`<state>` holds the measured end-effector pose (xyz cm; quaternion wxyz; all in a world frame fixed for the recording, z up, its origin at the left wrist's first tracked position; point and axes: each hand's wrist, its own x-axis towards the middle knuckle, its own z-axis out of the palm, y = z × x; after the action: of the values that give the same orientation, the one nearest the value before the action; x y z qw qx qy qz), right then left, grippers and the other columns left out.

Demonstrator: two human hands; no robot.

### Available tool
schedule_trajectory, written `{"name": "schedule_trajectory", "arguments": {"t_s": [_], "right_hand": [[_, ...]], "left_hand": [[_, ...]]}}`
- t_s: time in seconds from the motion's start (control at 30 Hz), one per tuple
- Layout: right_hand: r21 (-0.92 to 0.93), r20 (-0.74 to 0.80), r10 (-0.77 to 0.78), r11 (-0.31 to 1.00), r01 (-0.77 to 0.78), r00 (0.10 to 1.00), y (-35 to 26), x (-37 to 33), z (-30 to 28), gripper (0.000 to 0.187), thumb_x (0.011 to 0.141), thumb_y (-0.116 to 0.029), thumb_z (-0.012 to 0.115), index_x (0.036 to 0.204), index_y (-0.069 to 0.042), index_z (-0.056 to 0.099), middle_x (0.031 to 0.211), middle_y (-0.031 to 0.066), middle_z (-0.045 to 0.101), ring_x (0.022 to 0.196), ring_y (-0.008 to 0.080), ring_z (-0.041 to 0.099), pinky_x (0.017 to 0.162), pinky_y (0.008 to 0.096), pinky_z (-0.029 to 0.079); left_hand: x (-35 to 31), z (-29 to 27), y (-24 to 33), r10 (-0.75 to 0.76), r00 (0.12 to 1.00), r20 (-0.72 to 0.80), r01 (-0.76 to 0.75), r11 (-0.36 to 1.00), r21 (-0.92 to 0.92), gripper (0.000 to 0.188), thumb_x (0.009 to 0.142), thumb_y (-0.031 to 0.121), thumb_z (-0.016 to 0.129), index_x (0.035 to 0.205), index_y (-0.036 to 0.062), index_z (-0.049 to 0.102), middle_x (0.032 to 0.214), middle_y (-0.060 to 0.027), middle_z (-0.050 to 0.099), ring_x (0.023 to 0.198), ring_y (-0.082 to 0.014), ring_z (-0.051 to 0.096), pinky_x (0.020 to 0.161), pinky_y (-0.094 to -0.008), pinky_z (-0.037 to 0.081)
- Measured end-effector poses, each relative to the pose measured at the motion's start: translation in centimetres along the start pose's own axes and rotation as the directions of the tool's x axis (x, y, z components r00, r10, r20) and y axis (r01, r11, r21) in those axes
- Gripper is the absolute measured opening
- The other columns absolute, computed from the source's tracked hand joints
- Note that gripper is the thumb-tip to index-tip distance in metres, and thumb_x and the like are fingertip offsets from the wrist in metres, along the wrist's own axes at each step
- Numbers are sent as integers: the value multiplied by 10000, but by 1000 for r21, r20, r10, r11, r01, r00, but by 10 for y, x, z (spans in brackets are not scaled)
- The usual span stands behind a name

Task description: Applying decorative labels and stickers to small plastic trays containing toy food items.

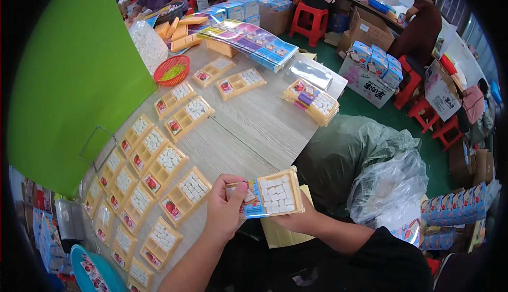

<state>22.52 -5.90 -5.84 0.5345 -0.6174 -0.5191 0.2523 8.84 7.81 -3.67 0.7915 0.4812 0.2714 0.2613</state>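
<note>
A pale yellow plastic tray (278,192) filled with small white pieces is held at the table's near edge, tilted toward me. Around its left part lies a blue printed card (253,199). My left hand (226,202) grips the tray's left end, thumb on top. My right hand (299,219) is beneath the right end and holds it from below; its fingers are mostly hidden. Under that hand are pale yellow sheets (286,233). Left of my hands, several similar trays (182,195) stand in rows, each with white pieces and a small red strawberry-pictured packet.
A stack of banded trays (311,100) sits at the table's right edge. Farther back are printed sheets (248,42) and a red basket (172,71) of green strips. A green panel (69,80) borders the left. Plastic bags (365,160) bulge at right. Several people work beyond.
</note>
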Motion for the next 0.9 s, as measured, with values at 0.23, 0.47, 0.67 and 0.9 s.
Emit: {"name": "schedule_trajectory", "arguments": {"t_s": [0.23, 0.47, 0.67, 0.9], "right_hand": [[128, 21, 98, 987, -100, 995, -2, -4, -10, 401, 871, -87, 768, 1252, -7, 672, 1178, 139, 736, 1090, 245, 720, 922, 339, 553], [192, -181, 221, 964, -186, 958, 7, 4, -44, 193, 965, -54, 657, 1146, 11, 647, 1040, 82, 707, 922, 173, 689, 844, 295, 542], [-69, -101, -291, 956, 285, 951, -24, 14, -79, 279, 906, -117, 654, 1163, -15, 617, 1280, 187, 582, 1142, 237, 583, 1009, 388, 462], [-605, 382, -174, 695, 388, 908, -55, 30, -63, 568, 734, -339, 873, 1214, -124, 660, 1353, 134, 564, 1187, 350, 578, 1051, 471, 440]], "left_hand": [[4, -1, -4, -86, 995, 43, 85, 996, 16, 156, 1043, 141, 631, 1137, 35, 567, 896, -46, 673, 714, -76, 644, 636, -233, 545], [4, -4, -5, -100, 991, 93, 99, 995, 10, 156, 1035, 157, 640, 1128, 43, 588, 905, -25, 654, 761, -55, 645, 614, -223, 538], [6, -3, -3, -145, 986, 82, 142, 989, 42, 120, 1051, 129, 608, 1124, 42, 567, 971, -58, 669, 874, -97, 663, 757, -267, 566], [7, -6, -8, -74, 989, 128, 59, 991, 119, 150, 1059, 135, 585, 1175, 41, 562, 999, -59, 654, 904, -94, 653, 783, -268, 559]]}}
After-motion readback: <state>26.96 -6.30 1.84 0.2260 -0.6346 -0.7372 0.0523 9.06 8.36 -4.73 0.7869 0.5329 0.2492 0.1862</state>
